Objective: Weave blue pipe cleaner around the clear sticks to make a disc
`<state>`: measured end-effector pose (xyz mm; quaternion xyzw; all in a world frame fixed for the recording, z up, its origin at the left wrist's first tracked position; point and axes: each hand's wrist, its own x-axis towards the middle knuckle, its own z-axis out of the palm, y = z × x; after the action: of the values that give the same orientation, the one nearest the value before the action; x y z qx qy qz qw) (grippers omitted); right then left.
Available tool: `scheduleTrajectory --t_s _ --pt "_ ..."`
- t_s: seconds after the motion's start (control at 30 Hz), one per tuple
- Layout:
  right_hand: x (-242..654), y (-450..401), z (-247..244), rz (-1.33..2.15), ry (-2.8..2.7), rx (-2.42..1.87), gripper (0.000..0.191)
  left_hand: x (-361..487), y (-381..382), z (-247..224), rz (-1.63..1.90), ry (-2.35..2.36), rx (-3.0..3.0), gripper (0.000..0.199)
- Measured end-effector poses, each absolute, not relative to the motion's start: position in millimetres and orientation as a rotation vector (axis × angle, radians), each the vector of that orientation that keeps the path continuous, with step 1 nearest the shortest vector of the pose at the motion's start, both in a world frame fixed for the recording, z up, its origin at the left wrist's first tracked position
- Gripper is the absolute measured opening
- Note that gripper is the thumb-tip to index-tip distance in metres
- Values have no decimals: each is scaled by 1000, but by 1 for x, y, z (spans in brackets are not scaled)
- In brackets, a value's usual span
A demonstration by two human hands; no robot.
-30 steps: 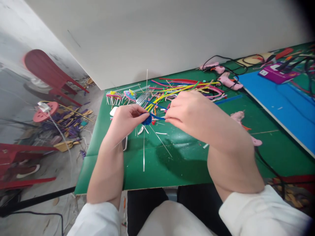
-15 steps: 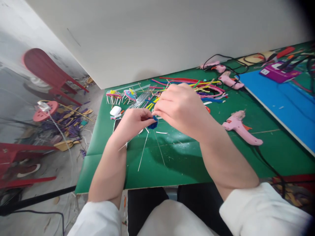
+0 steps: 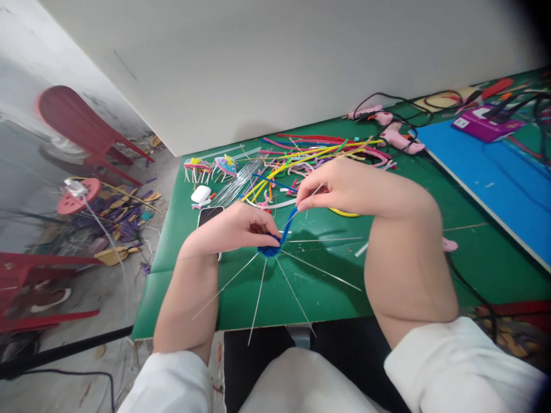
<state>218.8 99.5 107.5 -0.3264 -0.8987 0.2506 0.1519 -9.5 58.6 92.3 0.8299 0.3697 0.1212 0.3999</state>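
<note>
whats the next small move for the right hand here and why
Probably lay the blue strip across the nearest thin rod and snug it in. The right hand pinches the strip, which runs up from the edge of the blue disc; the left hand grips that disc, and bare rods fan out from it.

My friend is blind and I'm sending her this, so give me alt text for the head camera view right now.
Left hand pinches a small blue disc with thin wires radiating out, while the right hand holds up its blue strand. Behind them, colourful stems lie piled on a green table.
</note>
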Motion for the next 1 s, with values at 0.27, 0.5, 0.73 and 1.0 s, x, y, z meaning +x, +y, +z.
scheduleTrajectory --t_s 0.27,0.5,0.73,1.0 --pt "195 117 91 911 -2517 -860 17 -12 49 101 856 1038 1898 7" --pt "193 123 79 973 -2529 -846 20 -20 53 97 1161 1194 1775 9" --pt "195 122 80 936 -2310 -919 16 -17 60 92 1149 1293 1702 14" --pt "166 110 76 1252 -1903 -487 15 -16 66 86 1225 1302 1670 15"
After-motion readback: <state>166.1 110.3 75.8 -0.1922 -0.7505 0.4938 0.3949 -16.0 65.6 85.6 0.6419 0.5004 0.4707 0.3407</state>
